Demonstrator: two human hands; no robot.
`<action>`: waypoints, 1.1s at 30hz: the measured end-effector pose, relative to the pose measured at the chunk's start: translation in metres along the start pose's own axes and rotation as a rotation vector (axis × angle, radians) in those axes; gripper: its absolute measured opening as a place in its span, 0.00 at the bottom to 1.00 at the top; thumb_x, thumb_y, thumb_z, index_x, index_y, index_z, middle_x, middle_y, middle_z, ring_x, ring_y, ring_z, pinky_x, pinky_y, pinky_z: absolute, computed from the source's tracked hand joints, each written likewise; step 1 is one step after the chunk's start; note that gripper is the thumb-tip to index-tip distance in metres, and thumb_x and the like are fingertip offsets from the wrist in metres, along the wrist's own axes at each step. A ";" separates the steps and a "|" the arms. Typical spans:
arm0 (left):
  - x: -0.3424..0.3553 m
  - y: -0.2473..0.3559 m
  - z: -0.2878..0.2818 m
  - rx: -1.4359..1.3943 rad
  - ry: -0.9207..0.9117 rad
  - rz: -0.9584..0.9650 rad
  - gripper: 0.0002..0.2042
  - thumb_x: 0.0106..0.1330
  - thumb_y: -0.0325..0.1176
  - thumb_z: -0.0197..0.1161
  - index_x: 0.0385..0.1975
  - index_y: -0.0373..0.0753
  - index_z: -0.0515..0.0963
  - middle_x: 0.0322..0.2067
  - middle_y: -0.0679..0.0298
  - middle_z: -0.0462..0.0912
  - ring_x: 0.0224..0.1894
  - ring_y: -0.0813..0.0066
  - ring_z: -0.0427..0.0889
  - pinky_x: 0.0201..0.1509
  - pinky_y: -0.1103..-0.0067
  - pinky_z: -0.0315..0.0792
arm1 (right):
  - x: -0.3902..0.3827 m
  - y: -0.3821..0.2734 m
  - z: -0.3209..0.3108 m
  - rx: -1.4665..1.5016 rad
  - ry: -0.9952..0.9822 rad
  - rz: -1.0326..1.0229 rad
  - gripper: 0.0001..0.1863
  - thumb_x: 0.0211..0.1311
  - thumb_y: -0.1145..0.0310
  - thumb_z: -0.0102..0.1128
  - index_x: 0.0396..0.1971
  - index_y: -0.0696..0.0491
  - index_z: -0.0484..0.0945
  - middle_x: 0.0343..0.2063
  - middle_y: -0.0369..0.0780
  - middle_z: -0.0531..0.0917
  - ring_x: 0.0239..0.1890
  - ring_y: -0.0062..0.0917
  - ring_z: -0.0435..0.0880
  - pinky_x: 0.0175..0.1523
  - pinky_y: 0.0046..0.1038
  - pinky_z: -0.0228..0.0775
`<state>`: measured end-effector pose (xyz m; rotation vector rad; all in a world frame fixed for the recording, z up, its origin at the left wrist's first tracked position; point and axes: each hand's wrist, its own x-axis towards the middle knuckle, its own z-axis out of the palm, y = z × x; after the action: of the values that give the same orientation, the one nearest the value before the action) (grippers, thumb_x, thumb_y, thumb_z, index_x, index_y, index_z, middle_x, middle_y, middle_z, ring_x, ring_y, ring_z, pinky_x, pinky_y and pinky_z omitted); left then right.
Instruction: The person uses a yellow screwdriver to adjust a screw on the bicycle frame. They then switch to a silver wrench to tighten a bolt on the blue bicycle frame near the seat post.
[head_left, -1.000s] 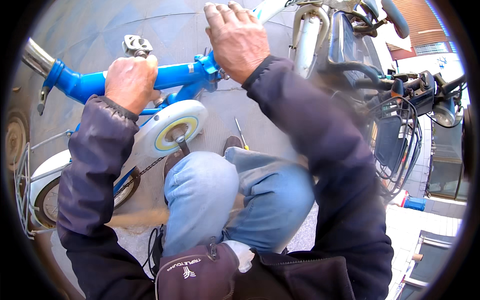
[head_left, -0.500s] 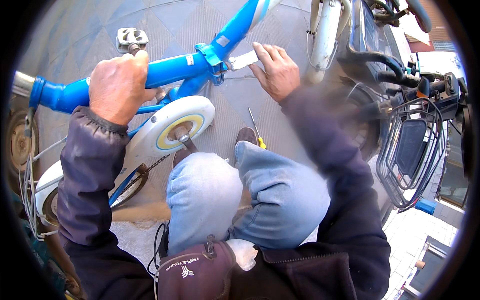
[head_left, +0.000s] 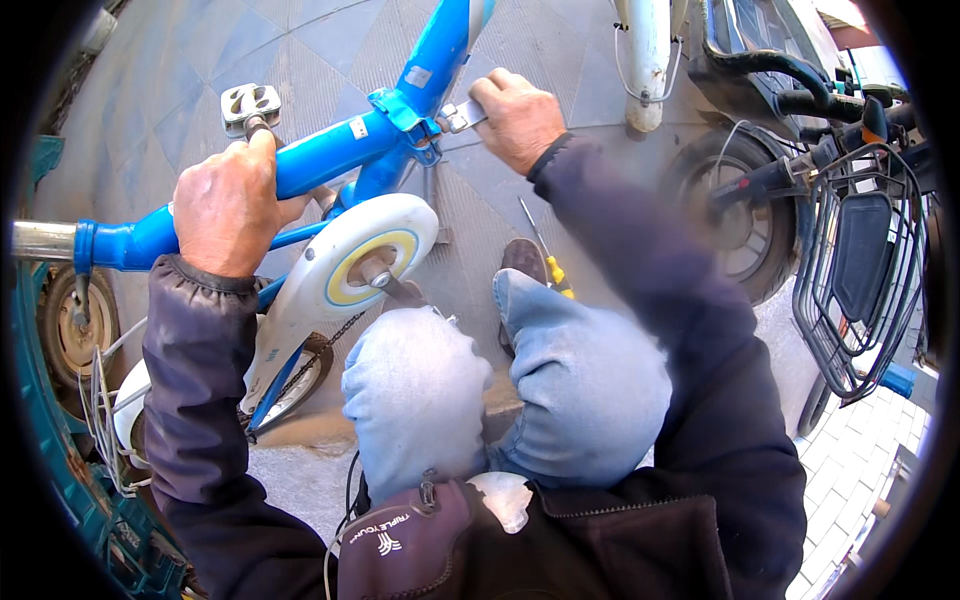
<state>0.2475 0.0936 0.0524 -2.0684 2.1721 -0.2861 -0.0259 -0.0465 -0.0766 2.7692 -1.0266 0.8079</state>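
Observation:
A blue folding bicycle frame (head_left: 325,155) slants across in front of me. My left hand (head_left: 228,215) is wrapped round its main tube, near the crank and the pale pedal (head_left: 248,106). Where the tubes meet there is a blue hinge clamp (head_left: 408,120), from which a silver lever (head_left: 461,116) sticks out to the right. The fingers of my right hand (head_left: 520,120) are closed on the lever's outer end, hiding its tip. Below the tube sit a white chain guard (head_left: 310,285) with a yellow ring and a dark chain (head_left: 340,335).
A screwdriver (head_left: 560,278) with a yellow handle lies on the paved ground beside my shoe (head_left: 524,258). On the right stand another vehicle's wheel (head_left: 735,220) and a black wire basket (head_left: 860,270). A white fork (head_left: 648,65) is at the top. Green crates (head_left: 120,535) stand lower left.
My right hand has closed from spread fingers into a grip on the lever. The view has shifted a little; my left hand keeps its hold on the frame.

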 end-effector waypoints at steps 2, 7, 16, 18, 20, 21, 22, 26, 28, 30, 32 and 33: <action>-0.001 0.000 0.000 0.008 -0.002 0.004 0.20 0.52 0.42 0.77 0.41 0.41 0.80 0.29 0.57 0.85 0.30 0.60 0.87 0.36 0.70 0.81 | 0.008 0.006 -0.018 -0.117 -0.160 0.027 0.08 0.56 0.68 0.66 0.35 0.52 0.79 0.33 0.39 0.78 0.37 0.32 0.79 0.38 0.33 0.76; 0.000 0.001 -0.001 0.001 0.038 0.027 0.21 0.51 0.43 0.78 0.41 0.40 0.79 0.30 0.56 0.85 0.30 0.61 0.87 0.36 0.70 0.81 | 0.025 0.009 -0.045 -0.428 -0.153 -0.292 0.10 0.59 0.72 0.61 0.40 0.54 0.81 0.40 0.41 0.81 0.47 0.34 0.79 0.57 0.39 0.71; -0.001 0.004 -0.004 0.033 0.039 0.029 0.22 0.52 0.46 0.78 0.38 0.40 0.78 0.29 0.57 0.85 0.29 0.63 0.87 0.34 0.72 0.80 | 0.006 -0.001 -0.003 -0.255 0.031 -0.347 0.12 0.62 0.67 0.62 0.44 0.55 0.81 0.36 0.44 0.84 0.48 0.36 0.82 0.68 0.49 0.63; -0.001 0.004 -0.005 0.029 0.037 0.035 0.21 0.52 0.46 0.78 0.37 0.40 0.77 0.28 0.57 0.84 0.28 0.63 0.86 0.33 0.72 0.80 | 0.003 0.000 0.006 -0.224 0.110 -0.325 0.11 0.61 0.66 0.64 0.42 0.54 0.81 0.35 0.43 0.84 0.45 0.34 0.83 0.67 0.47 0.65; 0.000 0.004 -0.006 0.044 0.026 0.037 0.21 0.52 0.45 0.78 0.36 0.40 0.77 0.28 0.57 0.85 0.28 0.63 0.87 0.33 0.72 0.80 | 0.001 0.001 0.011 -0.250 0.223 -0.328 0.11 0.60 0.65 0.65 0.41 0.52 0.81 0.33 0.43 0.84 0.42 0.33 0.83 0.65 0.44 0.67; -0.001 0.005 -0.006 0.058 0.019 0.037 0.20 0.51 0.44 0.78 0.35 0.40 0.77 0.28 0.57 0.85 0.28 0.63 0.87 0.33 0.72 0.80 | 0.000 0.001 0.013 -0.216 0.213 -0.302 0.11 0.61 0.63 0.66 0.40 0.52 0.82 0.33 0.42 0.84 0.40 0.31 0.83 0.61 0.42 0.69; -0.001 0.005 -0.007 0.071 0.015 0.036 0.19 0.51 0.43 0.78 0.34 0.40 0.77 0.28 0.57 0.85 0.28 0.63 0.87 0.33 0.72 0.80 | 0.001 0.002 0.015 -0.197 0.198 -0.311 0.11 0.61 0.62 0.66 0.40 0.52 0.82 0.32 0.42 0.84 0.38 0.30 0.82 0.58 0.41 0.71; 0.000 0.007 -0.007 0.093 -0.001 0.011 0.20 0.50 0.44 0.79 0.29 0.40 0.74 0.24 0.57 0.82 0.25 0.62 0.85 0.31 0.71 0.79 | 0.007 0.005 0.021 -0.179 0.048 -0.270 0.14 0.62 0.55 0.66 0.37 0.50 0.83 0.27 0.41 0.83 0.31 0.27 0.80 0.43 0.36 0.74; 0.001 0.008 -0.007 0.099 0.009 0.024 0.20 0.50 0.44 0.79 0.28 0.40 0.73 0.24 0.57 0.82 0.26 0.62 0.85 0.31 0.71 0.79 | 0.012 0.006 0.023 -0.161 0.064 -0.283 0.14 0.66 0.53 0.63 0.35 0.49 0.81 0.26 0.39 0.81 0.30 0.26 0.80 0.39 0.35 0.74; 0.001 0.008 -0.007 0.104 0.007 0.026 0.21 0.50 0.45 0.79 0.28 0.40 0.73 0.24 0.57 0.82 0.26 0.62 0.85 0.31 0.71 0.79 | 0.014 0.007 0.023 -0.009 0.034 -0.284 0.11 0.59 0.59 0.59 0.27 0.52 0.79 0.25 0.39 0.80 0.33 0.30 0.80 0.39 0.34 0.70; 0.001 0.009 -0.008 0.112 -0.008 0.025 0.21 0.49 0.45 0.79 0.28 0.40 0.73 0.25 0.57 0.82 0.26 0.62 0.85 0.31 0.70 0.79 | 0.015 0.007 0.021 0.014 0.165 -0.298 0.08 0.52 0.62 0.58 0.21 0.49 0.74 0.20 0.37 0.73 0.27 0.30 0.75 0.34 0.34 0.65; 0.001 0.009 -0.008 0.117 -0.002 0.027 0.22 0.49 0.46 0.80 0.28 0.40 0.73 0.25 0.57 0.82 0.26 0.62 0.85 0.31 0.70 0.78 | 0.015 0.006 0.020 0.024 0.229 -0.304 0.07 0.48 0.63 0.58 0.19 0.48 0.72 0.17 0.36 0.70 0.25 0.30 0.72 0.32 0.34 0.62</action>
<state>0.2371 0.0930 0.0584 -1.9744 2.1264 -0.3971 -0.0110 -0.0651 -0.0864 2.6755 -0.5444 1.0596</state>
